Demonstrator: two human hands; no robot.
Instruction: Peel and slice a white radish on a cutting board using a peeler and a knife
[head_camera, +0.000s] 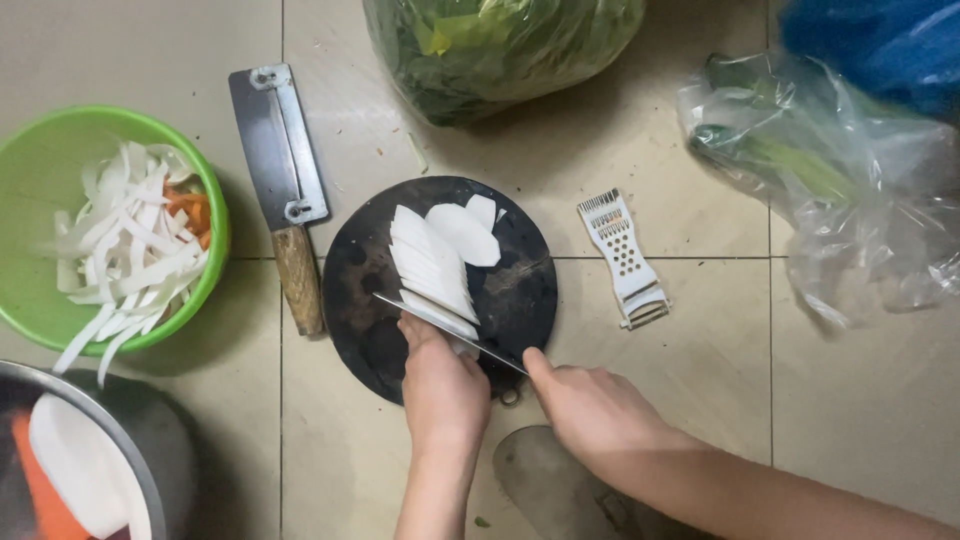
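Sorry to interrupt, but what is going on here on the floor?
A person is slicing white radish on a round dark board set on the tiled floor. The right hand holds a knife across the slices, while the left hand steadies them. A green bowl to the left holds cut strips; a cleaver and a white grater lie beside the board.

Cleaver (280, 180) left, grater (625, 258) right

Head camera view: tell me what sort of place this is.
Probably a home kitchen floor used for food prep: a round dark chopping board sits directly on beige floor tiles, with a cleaver and a green bowl of vegetable strips beside it.
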